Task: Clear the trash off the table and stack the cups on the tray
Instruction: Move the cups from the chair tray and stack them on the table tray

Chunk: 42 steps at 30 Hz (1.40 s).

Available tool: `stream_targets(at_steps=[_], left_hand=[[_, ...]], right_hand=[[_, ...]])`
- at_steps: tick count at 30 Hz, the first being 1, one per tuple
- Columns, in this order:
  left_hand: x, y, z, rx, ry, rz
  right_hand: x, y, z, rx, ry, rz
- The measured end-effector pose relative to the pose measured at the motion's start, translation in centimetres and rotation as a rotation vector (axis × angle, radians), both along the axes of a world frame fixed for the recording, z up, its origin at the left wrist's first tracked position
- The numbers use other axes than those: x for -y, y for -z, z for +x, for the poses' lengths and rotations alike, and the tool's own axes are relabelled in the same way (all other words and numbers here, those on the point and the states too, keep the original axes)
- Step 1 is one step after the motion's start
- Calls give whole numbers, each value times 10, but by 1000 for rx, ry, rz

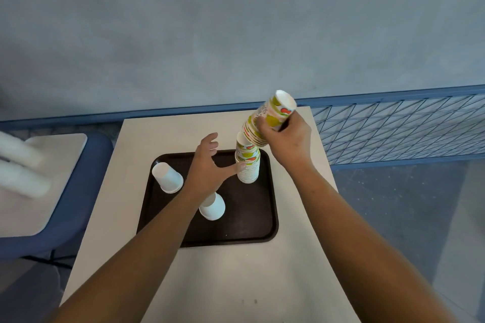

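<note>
Printed cups in a nested stack (273, 118) are gripped by the right hand (286, 139). Their long axis is tilted, bases pointing up and to the right, rims down-left just over the upside-down standing stack (248, 168) at the far right of the tray (249, 220). The left hand (207, 168), fingers spread wide, touches that standing stack with its thumb.
</note>
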<state>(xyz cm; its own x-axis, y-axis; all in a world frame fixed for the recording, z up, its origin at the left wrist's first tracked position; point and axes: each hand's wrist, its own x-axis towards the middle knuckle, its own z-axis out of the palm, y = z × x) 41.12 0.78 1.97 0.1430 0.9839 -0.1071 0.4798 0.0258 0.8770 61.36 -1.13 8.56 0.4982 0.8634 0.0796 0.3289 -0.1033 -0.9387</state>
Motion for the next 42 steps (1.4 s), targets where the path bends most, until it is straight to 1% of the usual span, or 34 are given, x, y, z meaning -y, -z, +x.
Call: stream_targets(at_steps=[3,5,10,16,20,22,24,28,32,35,38,42], left_hand=[[15,-7,-15,16,-43,19],[26,-10,-22,34,-67,24],[49,-8,-32,12,-50,16],[68,-11,-30,-52,-44,27],[80,-21,-30,-35,-54,37],[87,-30,-32,-12,-58,44],[97,-40,-35,14,-77,48],[117,-57,-50,49,-104,68],[135,-63,-84,30,-119,117],[144,-61,-119,-28,-144,137],[148,-58,-161,-87,-171,156],[149,-51,-233,-76,-197,152]], right_hand=[[-12,10,-13,216,-103,21],[-20,23,-17,336,-173,-3],[-23,65,-19,436,-297,-202],[-23,73,-23,384,-248,-255],[-14,67,-28,383,-233,-299],[-2,64,-30,334,-199,-317],[17,62,-34,284,-152,-287],[64,60,-48,227,-110,-150],[106,53,-77,199,-180,-93],[125,49,-108,218,-239,-61],[132,47,-146,227,-295,-22],[131,44,-215,245,-308,29]])
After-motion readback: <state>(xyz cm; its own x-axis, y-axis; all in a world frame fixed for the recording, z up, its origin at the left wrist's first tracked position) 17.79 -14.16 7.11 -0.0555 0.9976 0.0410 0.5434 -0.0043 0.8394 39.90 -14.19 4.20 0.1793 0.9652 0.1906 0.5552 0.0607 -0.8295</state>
